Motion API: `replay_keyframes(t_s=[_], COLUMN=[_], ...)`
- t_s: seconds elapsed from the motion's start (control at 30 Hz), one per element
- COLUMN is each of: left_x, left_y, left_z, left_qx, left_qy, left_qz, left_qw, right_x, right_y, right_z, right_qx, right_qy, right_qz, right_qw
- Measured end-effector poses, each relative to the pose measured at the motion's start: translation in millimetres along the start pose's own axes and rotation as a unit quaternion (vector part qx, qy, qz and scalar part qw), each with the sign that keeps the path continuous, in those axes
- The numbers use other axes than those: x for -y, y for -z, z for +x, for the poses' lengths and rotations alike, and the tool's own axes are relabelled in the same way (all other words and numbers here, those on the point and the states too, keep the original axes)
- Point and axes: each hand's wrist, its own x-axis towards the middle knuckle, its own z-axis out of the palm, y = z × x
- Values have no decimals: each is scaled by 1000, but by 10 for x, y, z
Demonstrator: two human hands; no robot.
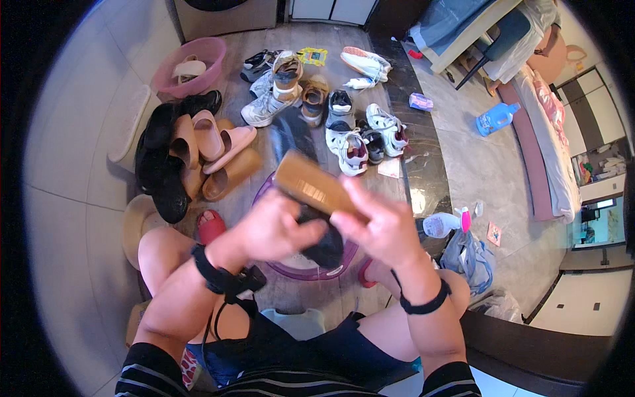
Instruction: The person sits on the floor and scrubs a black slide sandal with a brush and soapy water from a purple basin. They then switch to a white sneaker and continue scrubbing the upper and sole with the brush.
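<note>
In my right hand (389, 223) is a brush with a flat wooden back (315, 186), gripped at its near end. My left hand (275, 226) is closed around a black shoe (325, 250), just under the brush. Both hands are blurred, and the bristles are out of sight. Whether they touch the shoe I cannot tell. Below the shoe stands a purple-rimmed basin (292, 273) on the floor between my feet, mostly covered by my hands. Beyond the brush, a dark blurred shape (292, 134) cannot be made out.
Slippers (230, 171) and black shoes (171, 206) crowd the left. Several sneakers (347, 149) lie ahead, with a pink basin (166, 84) behind. At right are a spray bottle (441, 225), a plastic bag (469, 263) and a blue bottle (496, 119). A person (548, 39) is at the far right.
</note>
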Motion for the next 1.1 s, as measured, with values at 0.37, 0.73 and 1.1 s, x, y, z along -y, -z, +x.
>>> replay_keyframes(t_s=[0.37,0.73,1.1], left_x=[-7,78,-29], left_y=[46,75,134], left_z=[-12,-43,-54], left_qx=[0,-2,-5], left_qy=[18,-74,-1], left_qz=[-164,-126,-336], left_qw=[986,989,942], right_x=[-174,-25,-57], right_y=[208,238,112], right_z=[86,48,34], right_qx=[-119,-11,173], right_qy=[-228,-289,-302], right_qz=[222,358,468], right_qw=[940,888,812])
